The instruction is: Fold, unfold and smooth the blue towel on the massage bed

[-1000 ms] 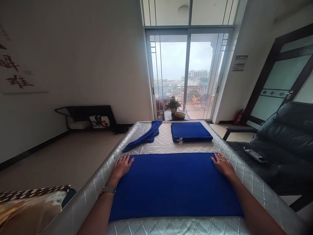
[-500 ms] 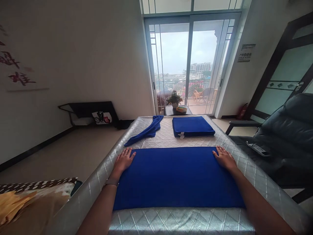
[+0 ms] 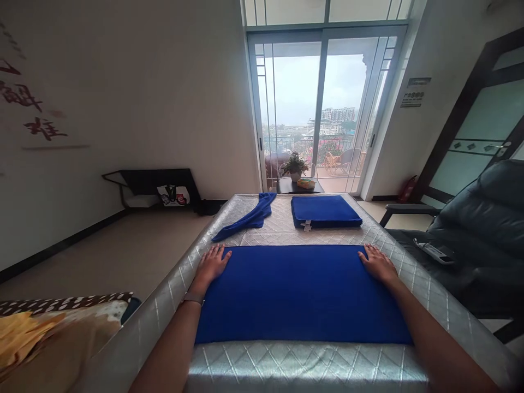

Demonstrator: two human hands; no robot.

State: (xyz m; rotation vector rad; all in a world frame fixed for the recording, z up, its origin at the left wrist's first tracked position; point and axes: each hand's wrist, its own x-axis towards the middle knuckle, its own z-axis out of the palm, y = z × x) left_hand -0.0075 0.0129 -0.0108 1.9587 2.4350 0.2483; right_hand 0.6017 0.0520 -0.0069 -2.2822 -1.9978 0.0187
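Note:
A blue towel [image 3: 303, 295] lies flat and smooth across the near part of a padded table with a silvery quilted cover [image 3: 303, 363]. My left hand [image 3: 212, 265] rests palm down on the towel's far left corner, its fingers stretched out. On the far right corner lies my right hand [image 3: 379, 263], also flat with fingers extended. Beyond the towel, a stack of folded blue towels [image 3: 325, 210] with a white tag sits at the right. To its left a crumpled blue cloth [image 3: 248, 219] stretches diagonally along the table's left side.
A dark leather armchair [image 3: 478, 229] with a light-coloured device on its seat stands close on the right. At the lower left are yellow cloths [image 3: 24, 338] on a covered surface. A potted plant [image 3: 295, 166] stands behind the table, before a glass sliding door.
The view has shifted slightly, so everything sits a little further right. Both hands keep their places on the towel's far corners, and the towel lies as before.

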